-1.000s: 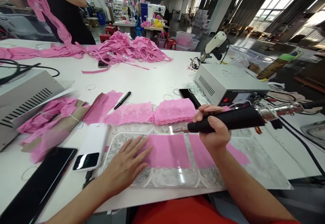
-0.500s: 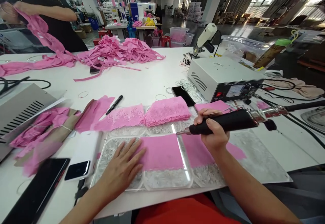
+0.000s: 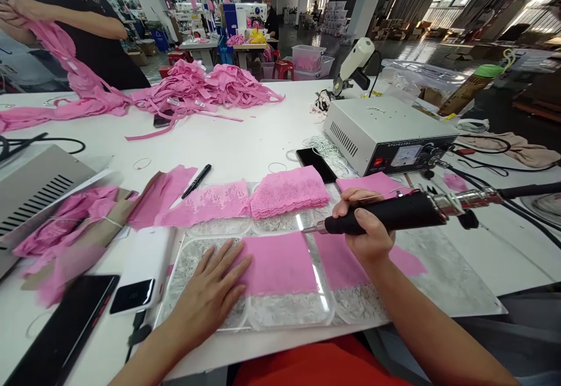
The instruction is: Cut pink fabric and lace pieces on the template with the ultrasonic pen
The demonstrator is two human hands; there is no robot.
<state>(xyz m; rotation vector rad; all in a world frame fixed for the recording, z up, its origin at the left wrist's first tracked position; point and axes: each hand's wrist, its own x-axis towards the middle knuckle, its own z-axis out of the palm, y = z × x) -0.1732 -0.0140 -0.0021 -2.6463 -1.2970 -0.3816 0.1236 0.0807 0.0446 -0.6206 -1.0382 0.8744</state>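
My left hand (image 3: 213,289) lies flat with fingers spread on a clear plastic template (image 3: 324,301), its fingertips over the left edge of a pink fabric piece (image 3: 278,263). In my right hand (image 3: 368,228) is a black-handled ultrasonic cutter (image 3: 394,214), held nearly level. Its thin metal tip points left and sits at the upper right corner of that fabric; whether it touches cannot be made out. More pink fabric (image 3: 337,263) shows to the right, partly behind my right hand and forearm. Folded pink lace (image 3: 289,192) rests just beyond the template's near openings.
A grey generator box (image 3: 385,129) stands at right, with cables running nearby. A black phone (image 3: 316,165) and a pen (image 3: 197,181) lie beyond the template. At left are a white power bank (image 3: 146,263) and bundled pink cloth (image 3: 79,222). Across the table, a person handles pink garments (image 3: 193,91).
The cutter has shifted very slightly left, its tip still at the fabric's upper right corner. My left hand stays in place. The other person's hands have moved a little left.
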